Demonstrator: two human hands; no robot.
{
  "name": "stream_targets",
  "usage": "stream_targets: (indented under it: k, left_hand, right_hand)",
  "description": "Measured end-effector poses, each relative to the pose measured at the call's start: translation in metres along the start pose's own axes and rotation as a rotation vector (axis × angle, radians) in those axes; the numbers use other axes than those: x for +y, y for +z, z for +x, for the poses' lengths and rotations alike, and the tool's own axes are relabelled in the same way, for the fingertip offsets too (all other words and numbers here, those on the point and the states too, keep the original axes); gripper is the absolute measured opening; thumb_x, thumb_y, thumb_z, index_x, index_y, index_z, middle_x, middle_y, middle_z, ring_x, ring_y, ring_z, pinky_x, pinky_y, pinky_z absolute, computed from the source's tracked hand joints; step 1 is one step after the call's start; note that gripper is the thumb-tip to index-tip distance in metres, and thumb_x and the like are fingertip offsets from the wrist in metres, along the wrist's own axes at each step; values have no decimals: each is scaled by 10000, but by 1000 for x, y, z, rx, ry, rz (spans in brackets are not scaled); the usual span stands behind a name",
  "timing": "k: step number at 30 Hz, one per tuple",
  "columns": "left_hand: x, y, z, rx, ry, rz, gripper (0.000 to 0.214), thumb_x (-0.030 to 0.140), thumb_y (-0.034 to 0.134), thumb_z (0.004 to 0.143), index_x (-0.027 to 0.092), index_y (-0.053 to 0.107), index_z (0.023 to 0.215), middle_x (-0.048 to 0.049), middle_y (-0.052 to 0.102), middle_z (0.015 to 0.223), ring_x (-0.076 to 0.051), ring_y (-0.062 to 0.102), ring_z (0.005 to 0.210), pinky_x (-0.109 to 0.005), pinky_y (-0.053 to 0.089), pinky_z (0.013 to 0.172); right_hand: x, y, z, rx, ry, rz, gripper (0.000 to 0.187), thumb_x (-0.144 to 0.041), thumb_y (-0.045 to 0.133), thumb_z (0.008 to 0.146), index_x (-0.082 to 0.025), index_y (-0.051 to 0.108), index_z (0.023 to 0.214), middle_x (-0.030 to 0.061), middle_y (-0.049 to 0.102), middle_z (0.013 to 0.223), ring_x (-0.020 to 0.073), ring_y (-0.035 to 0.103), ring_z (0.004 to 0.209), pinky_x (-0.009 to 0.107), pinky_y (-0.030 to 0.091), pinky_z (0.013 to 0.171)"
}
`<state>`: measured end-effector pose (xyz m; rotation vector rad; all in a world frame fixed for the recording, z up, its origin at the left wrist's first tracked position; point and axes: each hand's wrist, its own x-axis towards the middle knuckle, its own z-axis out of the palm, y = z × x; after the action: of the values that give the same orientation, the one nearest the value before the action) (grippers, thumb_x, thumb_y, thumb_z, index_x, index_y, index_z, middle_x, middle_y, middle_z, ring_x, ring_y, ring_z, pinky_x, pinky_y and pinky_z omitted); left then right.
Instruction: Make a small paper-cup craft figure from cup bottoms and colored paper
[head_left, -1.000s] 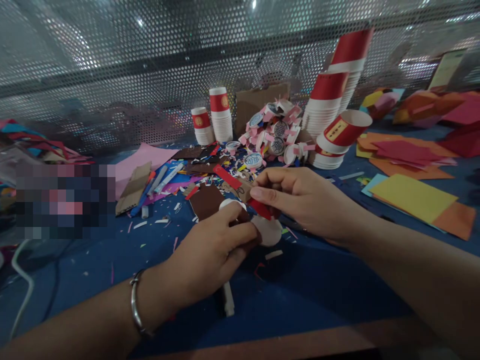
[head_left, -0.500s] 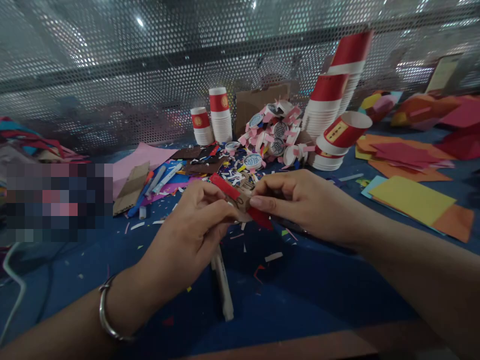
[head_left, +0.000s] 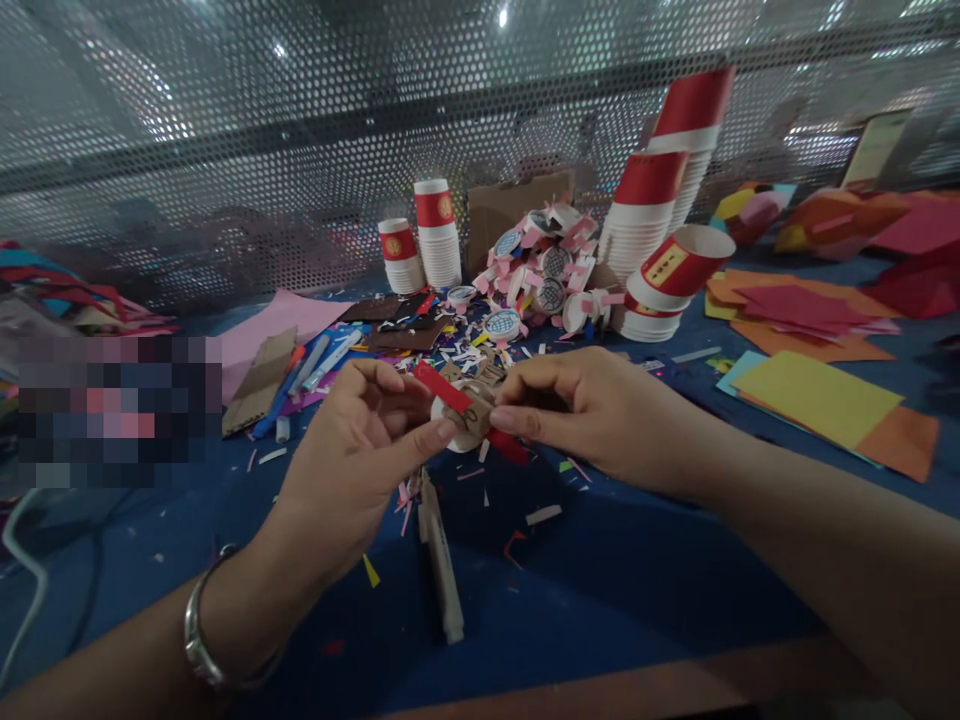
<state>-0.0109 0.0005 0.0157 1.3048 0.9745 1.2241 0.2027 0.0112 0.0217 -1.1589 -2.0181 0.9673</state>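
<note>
Both hands are at a small paper craft piece [head_left: 474, 416], made of brown card with dark drawn marks, red paper strips and a round white part. My right hand [head_left: 592, 405] pinches its right side between thumb and fingers. At the left edge, the thumb of my left hand [head_left: 356, 450] touches the white part, with the fingers behind, partly hidden by the red strip. A white marker pen [head_left: 444, 560] lies on the blue table [head_left: 600, 560] below the hands. Paper scraps [head_left: 544, 515] are scattered around it.
Behind the hands is a heap of pink-and-white paper pieces [head_left: 551, 275]. Red-and-white paper cup stacks stand left [head_left: 439, 235] and right [head_left: 645, 205]. Coloured paper [head_left: 817, 395] lies at right; pens [head_left: 319, 360] and cardboard [head_left: 262, 380] at left. A perforated metal screen [head_left: 300, 160] rises behind.
My left thumb and fingers have spread apart and shifted left, uncovering more of the craft piece's round white part. My right hand keeps its pinch, having shifted slightly left in view.
</note>
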Motion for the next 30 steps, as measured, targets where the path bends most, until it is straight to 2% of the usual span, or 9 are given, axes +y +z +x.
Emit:
stream_targets:
  k: [3,8,13,19,23,27,30]
  left_hand:
    - [3,4,-1,61,-103,-50,488,96,856,690,237,522,1017,11,670,933,-146,676,892,-253,585,803]
    - [3,7,-2,78,-184,-68,604,66,853,656,233,533,1140,9,684,899,-146,688,840,-240,588,740]
    - [2,5,0,93,-135,-31,533,70,824,690,224,557,1125,14,702,875,-153,697,845,-263,586,775]
    - [6,-7,16,215,22,-110,411,13,751,702,211,565,1011,-3,725,903,-185,724,890,-290,612,783]
    - [5,-13,21,275,24,-114,414,16,755,699,227,561,998,0,720,905,-205,715,923,-305,632,722]
    - [4,-13,20,260,49,-116,397,12,751,721,225,583,1011,-6,713,957,-185,701,940,-287,638,726]
    - [5,-12,20,255,58,-108,359,14,744,726,220,608,986,-14,711,982,-187,700,946,-266,632,701]
  right_hand:
    - [1,1,-1,-8,-14,-6,221,-375,638,913,-207,668,773,-21,583,673,137,492,618,283,347,584]
    - [0,5,-3,11,-32,-92,222,-353,636,909,-211,639,739,-19,601,691,144,524,646,285,362,597]
    - [-1,10,-5,83,-60,-193,241,-347,650,898,-207,600,709,-13,581,675,143,513,638,284,353,591]
    - [5,10,-3,147,-60,-182,206,-359,635,918,-207,649,781,-9,597,649,136,495,584,283,325,545]
    - [9,15,0,63,-83,-314,68,-220,632,880,-189,692,883,19,643,780,145,531,662,284,362,614]
    - [9,24,5,-31,-99,-465,164,-140,597,857,-170,705,976,64,668,913,184,570,766,310,378,683]
    - [9,28,6,-66,-113,-501,197,-95,547,858,-164,693,971,89,676,990,222,599,874,335,399,761]
